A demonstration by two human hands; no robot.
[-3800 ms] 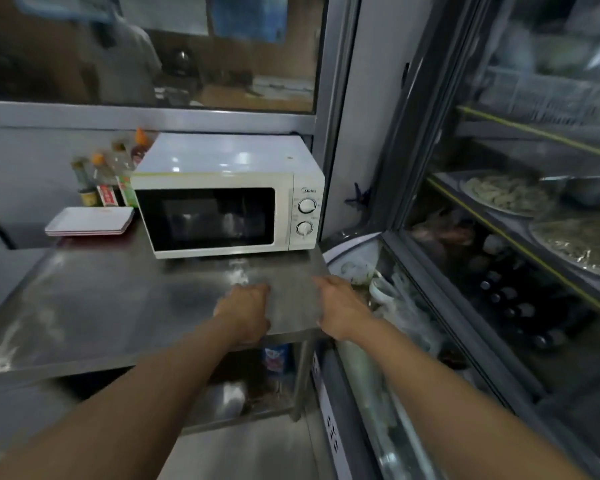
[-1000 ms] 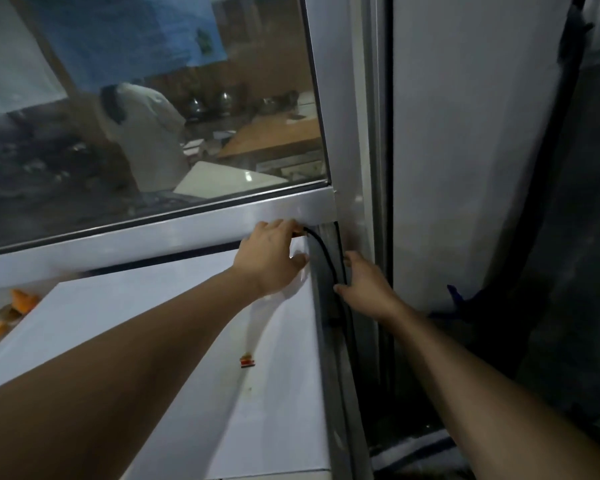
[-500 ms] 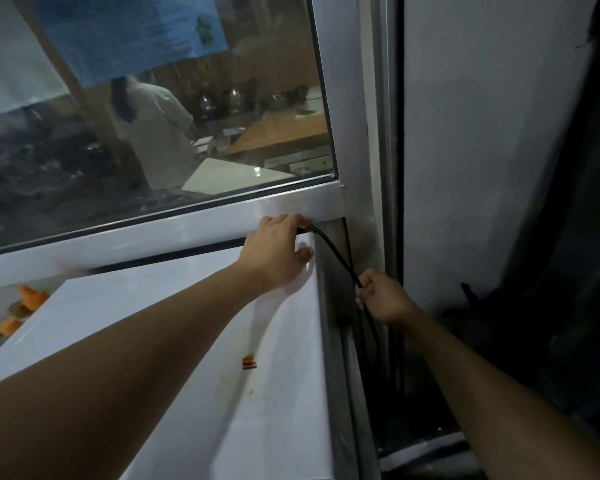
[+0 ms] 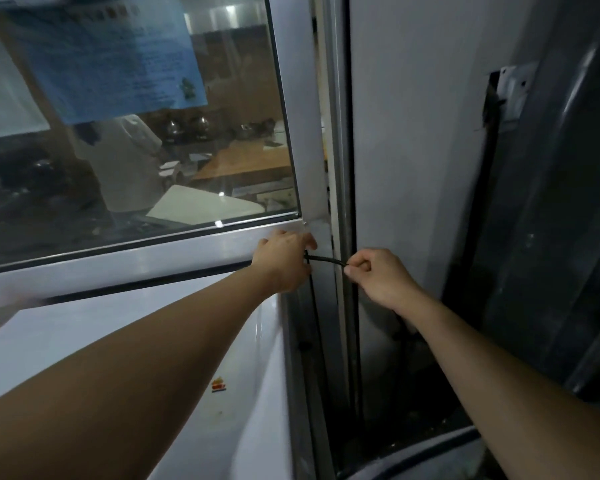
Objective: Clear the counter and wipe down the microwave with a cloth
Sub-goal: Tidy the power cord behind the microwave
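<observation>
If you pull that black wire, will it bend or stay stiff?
The black wire probably bends easily: it is thin and curves between the left hand and right hand. Probably light too, since fingertips pinch it.

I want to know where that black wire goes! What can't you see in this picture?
Head view only:
- The black cord: its far end is hidden behind the left hand; whether it is plugged in cannot be told.
- The right hand pinches the cord; its fingertips are curled under.
- The microwave: its front is cut off by the bottom edge.
- The blue notice: print too blurred to read.
</observation>
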